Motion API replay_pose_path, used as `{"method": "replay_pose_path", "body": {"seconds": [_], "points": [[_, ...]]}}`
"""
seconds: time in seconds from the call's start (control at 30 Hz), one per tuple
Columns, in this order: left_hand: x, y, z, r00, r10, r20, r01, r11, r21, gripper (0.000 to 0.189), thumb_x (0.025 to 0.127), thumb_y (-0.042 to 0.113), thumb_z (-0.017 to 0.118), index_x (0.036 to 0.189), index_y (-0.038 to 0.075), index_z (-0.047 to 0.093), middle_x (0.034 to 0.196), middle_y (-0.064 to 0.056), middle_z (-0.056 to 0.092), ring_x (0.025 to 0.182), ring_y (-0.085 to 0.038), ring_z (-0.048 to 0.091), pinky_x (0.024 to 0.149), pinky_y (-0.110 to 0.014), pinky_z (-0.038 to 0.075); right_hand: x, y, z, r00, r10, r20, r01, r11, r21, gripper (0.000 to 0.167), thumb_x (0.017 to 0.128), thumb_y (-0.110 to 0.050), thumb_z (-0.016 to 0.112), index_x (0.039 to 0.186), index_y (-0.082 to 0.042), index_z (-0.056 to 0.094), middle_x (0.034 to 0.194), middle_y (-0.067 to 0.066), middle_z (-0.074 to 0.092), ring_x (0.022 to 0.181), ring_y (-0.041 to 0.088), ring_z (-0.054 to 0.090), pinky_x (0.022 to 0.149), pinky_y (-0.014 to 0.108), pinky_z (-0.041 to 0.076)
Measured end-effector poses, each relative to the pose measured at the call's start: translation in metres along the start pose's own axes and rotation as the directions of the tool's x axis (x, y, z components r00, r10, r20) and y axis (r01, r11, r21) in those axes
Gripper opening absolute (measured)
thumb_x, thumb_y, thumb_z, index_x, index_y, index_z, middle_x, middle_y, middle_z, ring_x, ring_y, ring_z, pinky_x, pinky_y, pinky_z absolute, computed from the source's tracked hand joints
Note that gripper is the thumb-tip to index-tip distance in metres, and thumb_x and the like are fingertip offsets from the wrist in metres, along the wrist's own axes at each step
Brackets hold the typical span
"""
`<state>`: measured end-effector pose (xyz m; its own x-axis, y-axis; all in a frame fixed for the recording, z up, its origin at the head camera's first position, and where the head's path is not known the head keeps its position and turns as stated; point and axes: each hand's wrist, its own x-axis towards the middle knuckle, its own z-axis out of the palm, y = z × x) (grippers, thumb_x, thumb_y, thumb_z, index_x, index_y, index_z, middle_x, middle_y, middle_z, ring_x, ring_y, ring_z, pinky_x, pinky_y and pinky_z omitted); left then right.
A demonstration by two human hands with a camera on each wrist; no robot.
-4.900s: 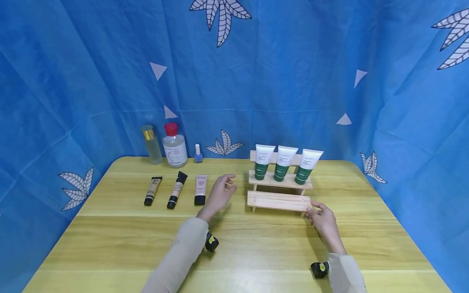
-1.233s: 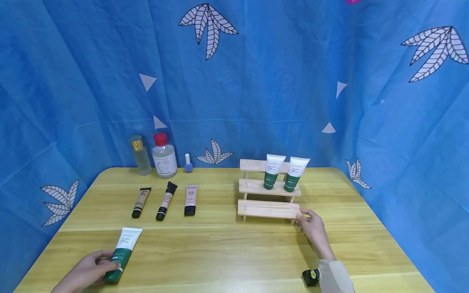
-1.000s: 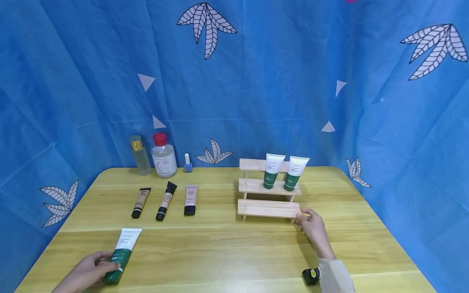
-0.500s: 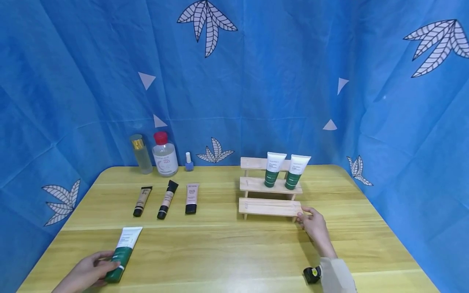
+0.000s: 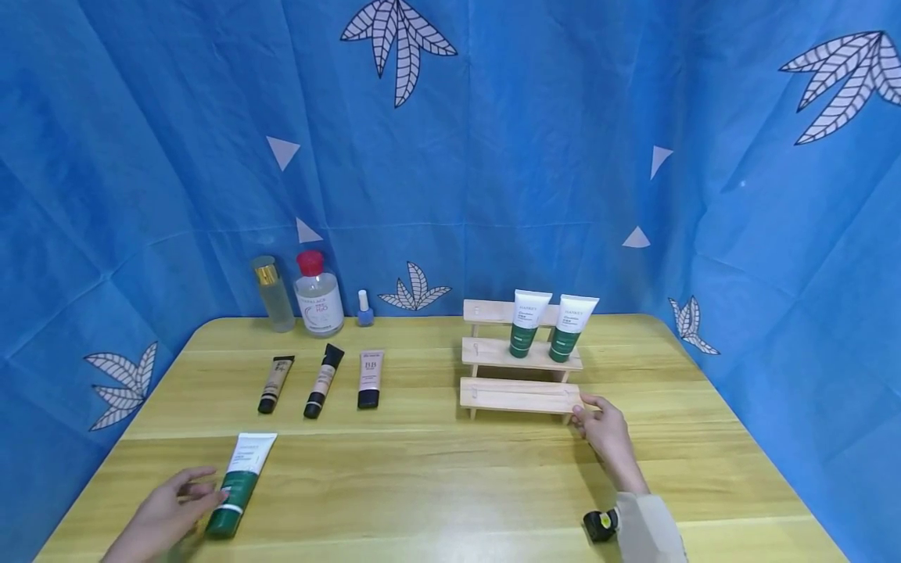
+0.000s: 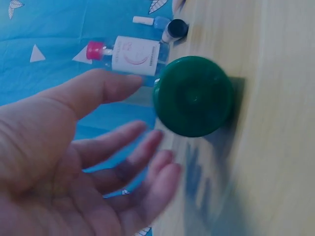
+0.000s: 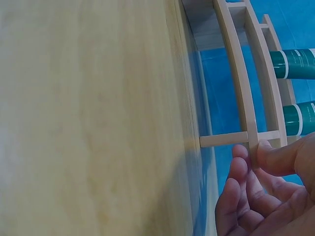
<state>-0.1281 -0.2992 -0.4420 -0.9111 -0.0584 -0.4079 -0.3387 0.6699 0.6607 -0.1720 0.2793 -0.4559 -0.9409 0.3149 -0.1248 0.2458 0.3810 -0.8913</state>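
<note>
A green-and-white squeeze tube (image 5: 242,485) lies on the table at the front left. My left hand (image 5: 167,508) is beside it with fingers spread; in the left wrist view a gap shows between the fingers and the tube's green cap (image 6: 193,96). My right hand (image 5: 607,432) pinches the right end of the lowest step of a three-step wooden display stand (image 5: 519,396), thumb on one side and fingertips on the other in the right wrist view. Two matching tubes, one (image 5: 529,323) left of the other (image 5: 573,327), stand cap-down on the middle step.
Three small cosmetic tubes lie in a row at left: a beige one (image 5: 276,384), a black-capped one (image 5: 324,381) and a pink BB tube (image 5: 370,379). Behind them stand a gold-collared bottle (image 5: 274,297), a red-capped bottle (image 5: 319,297) and nail polish (image 5: 364,310). A blue curtain hangs behind.
One tube has gone from the stand to the table at front left, carried by my left hand. That hand's fingers have just loosened from it. My right hand keeps its hold on the stand.
</note>
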Motion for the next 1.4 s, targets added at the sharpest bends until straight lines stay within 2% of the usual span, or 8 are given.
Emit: {"method": "replay_pose_path", "body": {"seconds": [0.17,0.23,0.3,0.37,0.47,0.73,1.13,1.4], "points": [[-0.002,0.015,0.008,0.987,0.075,-0.144,-0.075,0.997,0.009,0.063,0.093,0.033,0.060,0.133,-0.011,0.040,0.127,-0.034,0.047,0.113,-0.047,0.048,0.088,-0.052,0.047,0.000,0.001,0.000,1.000,0.017,0.003,-0.017,1.000,0.002,0.038,0.097,-0.007,0.051,0.131,0.010,0.046,0.088,0.019,0.067,0.067,0.014,0.055,0.053,0.020,0.042],[-0.004,0.024,0.016,0.964,0.130,-0.233,-0.130,0.991,0.013,0.053,0.093,0.024,0.059,0.131,-0.009,0.045,0.129,-0.032,0.047,0.114,-0.045,0.047,0.089,-0.050,0.048,0.000,0.001,0.000,1.000,0.028,0.009,-0.028,1.000,0.003,0.039,0.097,-0.007,0.050,0.132,0.010,0.045,0.089,0.019,0.067,0.067,0.014,0.055,0.053,0.020,0.041],[-0.006,0.033,0.027,0.920,0.214,-0.329,-0.221,0.975,0.017,0.041,0.092,0.015,0.059,0.126,-0.007,0.052,0.125,-0.029,0.052,0.110,-0.039,0.051,0.086,-0.039,0.051,0.000,0.000,0.000,0.999,0.030,0.011,-0.030,1.000,0.006,0.040,0.097,-0.007,0.050,0.132,0.010,0.044,0.090,0.020,0.067,0.067,0.014,0.055,0.052,0.020,0.041],[-0.007,0.044,0.040,0.856,0.309,-0.415,-0.325,0.945,0.034,0.032,0.091,0.008,0.060,0.120,-0.004,0.059,0.118,-0.023,0.057,0.104,-0.029,0.054,0.081,-0.027,0.053,-0.001,0.000,0.000,0.999,0.034,0.011,-0.034,0.999,0.002,0.040,0.098,-0.008,0.050,0.133,0.010,0.044,0.092,0.021,0.067,0.067,0.015,0.055,0.051,0.020,0.040],[-0.003,0.062,0.061,0.778,0.417,-0.469,-0.452,0.891,0.044,0.025,0.089,0.002,0.062,0.113,0.000,0.064,0.110,-0.015,0.062,0.097,-0.020,0.056,0.077,-0.019,0.051,-0.001,-0.001,-0.001,1.000,0.030,0.010,-0.030,1.000,-0.001,0.040,0.098,-0.008,0.050,0.133,0.010,0.044,0.092,0.023,0.067,0.066,0.014,0.055,0.051,0.020,0.039],[0.016,0.114,0.120,0.798,0.532,-0.283,-0.570,0.819,-0.066,0.026,0.085,0.002,0.067,0.110,0.004,0.064,0.110,-0.008,0.064,0.101,-0.025,0.058,0.085,-0.039,0.052,0.000,-0.001,0.000,1.000,0.025,0.003,-0.025,1.000,0.002,0.039,0.097,-0.007,0.051,0.132,0.010,0.045,0.091,0.021,0.067,0.067,0.014,0.056,0.053,0.021,0.043],[0.048,0.194,0.171,0.699,0.708,-0.103,-0.713,0.680,-0.171,0.028,0.091,0.009,0.062,0.118,0.004,0.060,0.107,-0.012,0.063,0.098,-0.022,0.058,0.087,-0.042,0.050,0.001,-0.002,-0.001,0.999,0.052,-0.001,-0.052,0.999,-0.011,0.040,0.098,-0.009,0.050,0.134,0.008,0.045,0.094,0.021,0.066,0.067,0.016,0.055,0.051,0.021,0.039],[0.064,0.245,0.203,0.684,0.727,-0.058,-0.719,0.658,-0.223,0.027,0.092,0.014,0.061,0.119,0.009,0.060,0.101,-0.004,0.063,0.094,-0.017,0.058,0.083,-0.031,0.050,0.000,-0.002,0.000,0.999,0.037,0.011,-0.037,0.999,-0.001,0.040,0.097,-0.008,0.050,0.133,0.009,0.044,0.094,0.022,0.066,0.068,0.015,0.055,0.052,0.021,0.041]]}}
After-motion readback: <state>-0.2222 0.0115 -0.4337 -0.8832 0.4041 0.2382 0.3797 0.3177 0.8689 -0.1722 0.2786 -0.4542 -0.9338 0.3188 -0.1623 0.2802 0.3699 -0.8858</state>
